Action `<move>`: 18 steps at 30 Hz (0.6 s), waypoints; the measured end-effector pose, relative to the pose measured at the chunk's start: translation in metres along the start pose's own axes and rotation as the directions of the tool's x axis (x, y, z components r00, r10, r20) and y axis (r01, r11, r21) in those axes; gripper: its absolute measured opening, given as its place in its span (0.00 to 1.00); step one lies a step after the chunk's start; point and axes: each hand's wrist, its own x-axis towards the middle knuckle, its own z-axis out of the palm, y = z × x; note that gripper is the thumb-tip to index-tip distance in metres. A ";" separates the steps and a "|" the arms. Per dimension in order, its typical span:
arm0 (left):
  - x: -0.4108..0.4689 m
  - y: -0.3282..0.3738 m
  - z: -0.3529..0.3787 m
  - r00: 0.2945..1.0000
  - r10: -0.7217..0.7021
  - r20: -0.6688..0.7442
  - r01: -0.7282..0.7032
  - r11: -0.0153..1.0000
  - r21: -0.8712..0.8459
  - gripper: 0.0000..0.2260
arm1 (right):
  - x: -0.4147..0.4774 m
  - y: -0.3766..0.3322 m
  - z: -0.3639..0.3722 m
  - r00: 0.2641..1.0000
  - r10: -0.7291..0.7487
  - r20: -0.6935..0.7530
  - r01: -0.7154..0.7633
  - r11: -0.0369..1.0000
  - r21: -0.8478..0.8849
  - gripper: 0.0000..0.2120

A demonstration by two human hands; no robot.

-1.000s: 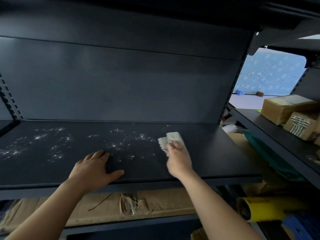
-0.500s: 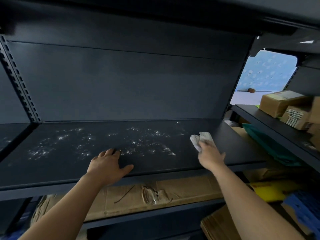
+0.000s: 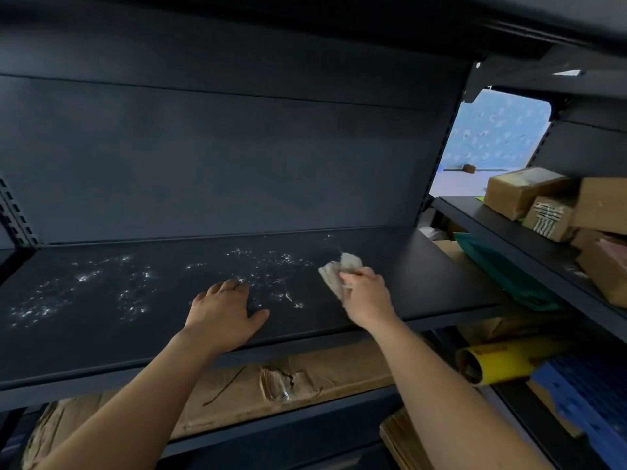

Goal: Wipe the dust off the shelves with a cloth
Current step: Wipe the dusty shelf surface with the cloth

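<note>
Most dust [image 3: 135,286] left on shelf [image 3: 407,283]
Right hand [image 3: 364,295] fingers clench cloth [image 3: 339,269] at the patch's right edge; left hand [image 3: 224,313] flat, released.

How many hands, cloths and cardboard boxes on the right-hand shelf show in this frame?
Hands: 2, left hand flat on the dusty shelf, right hand
Cloths: 1, cloth, held by the right hand
Cardboard boxes on the right-hand shelf: at least 4; more may be cut off
Total: 7
</note>
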 end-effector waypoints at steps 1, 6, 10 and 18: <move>0.005 0.006 0.000 1.000 0.002 0.006 -0.002 1.000 0.004 0.31 | 0.004 0.018 -0.003 1.000 0.018 -0.009 -0.018 0.999 -0.044 0.19; 0.028 0.033 0.001 1.000 -0.008 0.027 0.007 1.000 0.023 0.33 | 0.032 0.091 -0.013 0.991 0.117 -0.064 -0.124 0.985 -0.118 0.18; 0.044 0.049 0.004 0.996 -0.042 0.083 0.038 0.998 0.054 0.37 | 0.063 0.131 -0.019 0.983 0.162 -0.089 -0.171 0.979 -0.108 0.18; 0.053 0.054 0.010 0.984 -0.116 0.133 0.108 0.992 0.063 0.41 | 0.125 0.162 -0.024 0.974 0.222 -0.038 -0.225 0.969 -0.102 0.25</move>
